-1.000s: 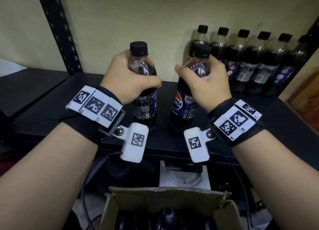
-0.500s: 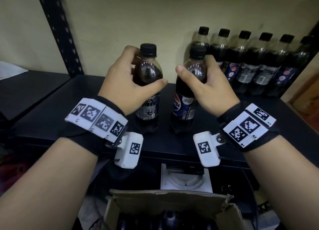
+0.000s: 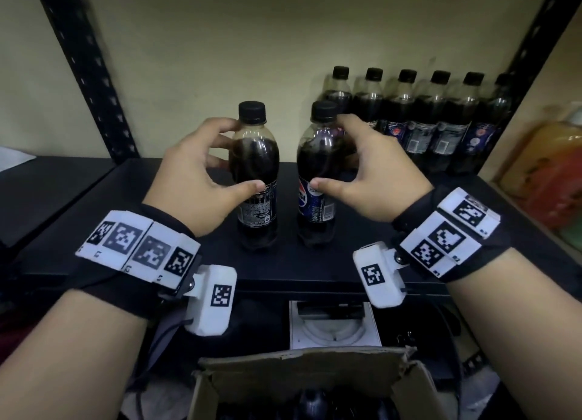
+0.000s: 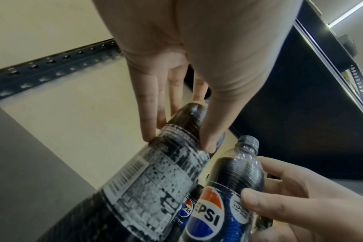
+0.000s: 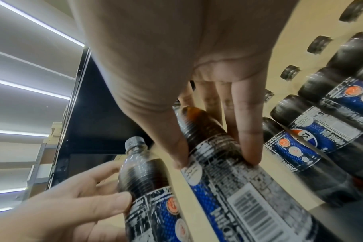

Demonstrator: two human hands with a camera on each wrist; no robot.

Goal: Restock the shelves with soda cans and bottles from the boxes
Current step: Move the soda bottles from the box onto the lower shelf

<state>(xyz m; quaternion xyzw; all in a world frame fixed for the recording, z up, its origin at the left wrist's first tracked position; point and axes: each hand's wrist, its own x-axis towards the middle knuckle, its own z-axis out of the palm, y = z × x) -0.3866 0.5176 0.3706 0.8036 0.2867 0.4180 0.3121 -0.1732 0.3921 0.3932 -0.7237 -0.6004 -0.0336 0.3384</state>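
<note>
We cannot read the fine print on the left bottle (image 3: 256,174), its label a smear of white in the left wrist view. The cardboard box (image 3: 311,385) is cut off by the head view's lower edge, its dark contents indistinct. The last bottle in the back row (image 3: 425,117) sits half hidden behind the shelf upright (image 3: 532,51).
</note>
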